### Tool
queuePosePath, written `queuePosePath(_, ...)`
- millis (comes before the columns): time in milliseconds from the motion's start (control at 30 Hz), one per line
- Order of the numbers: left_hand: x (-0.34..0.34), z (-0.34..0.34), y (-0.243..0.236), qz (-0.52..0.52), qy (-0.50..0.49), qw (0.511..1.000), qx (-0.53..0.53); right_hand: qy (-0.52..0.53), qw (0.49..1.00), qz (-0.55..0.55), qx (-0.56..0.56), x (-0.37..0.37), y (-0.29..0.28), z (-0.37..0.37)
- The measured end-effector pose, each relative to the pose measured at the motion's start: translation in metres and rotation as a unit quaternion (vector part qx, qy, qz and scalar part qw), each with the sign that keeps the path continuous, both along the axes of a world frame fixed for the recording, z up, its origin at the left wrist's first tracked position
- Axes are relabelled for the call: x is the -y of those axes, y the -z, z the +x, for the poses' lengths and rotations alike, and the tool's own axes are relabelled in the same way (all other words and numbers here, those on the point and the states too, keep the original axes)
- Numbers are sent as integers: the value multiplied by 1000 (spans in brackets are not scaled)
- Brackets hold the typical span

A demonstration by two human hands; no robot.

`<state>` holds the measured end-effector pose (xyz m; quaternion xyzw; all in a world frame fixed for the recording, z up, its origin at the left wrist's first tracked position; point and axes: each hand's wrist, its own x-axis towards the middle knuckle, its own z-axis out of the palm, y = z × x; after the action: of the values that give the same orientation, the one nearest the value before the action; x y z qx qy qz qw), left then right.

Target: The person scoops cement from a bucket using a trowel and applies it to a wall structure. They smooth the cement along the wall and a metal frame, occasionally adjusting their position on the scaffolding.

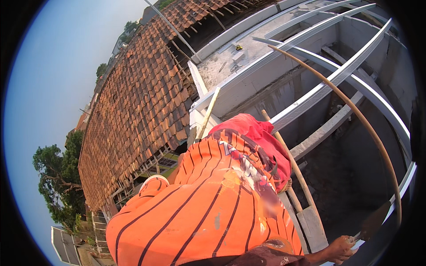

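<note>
My right hand is low at the right, past a dark patterned sleeve. Its fingers are closed round the pale end of a hand tool with a dark, flat blade; its exact kind is unclear. Just beyond the blade runs a silvery metal beam, with a long curved wooden pole passing close by. My orange striped shirt and red shorts fill the middle. A white-edged cuff shows at the shirt's left, but my left hand is out of sight.
Long metal beams span a deep, dark space between grey block walls. A concrete beam crosses lower down. Wooden poles stand beside my shorts. To the left slopes a tiled roof. Blocks lie on a far ledge.
</note>
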<state>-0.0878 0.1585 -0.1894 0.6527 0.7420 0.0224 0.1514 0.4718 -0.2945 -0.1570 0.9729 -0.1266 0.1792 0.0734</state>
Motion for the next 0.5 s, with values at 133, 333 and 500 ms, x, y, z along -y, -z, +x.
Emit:
queuePosePath(133, -33, 16, 2, -14, 23, 1000, -12, -45, 980, -77, 177, -26, -24, -7)
queuePosePath(333, -46, -1, 1, -30, 4, 999, -17, 109, 988, -73, -83, -1, -3, 3)
queuePosePath(500, -70, -4, 9, -36, 2, 999, -13, 98, 992, -66, -49, 11, -1, 4)
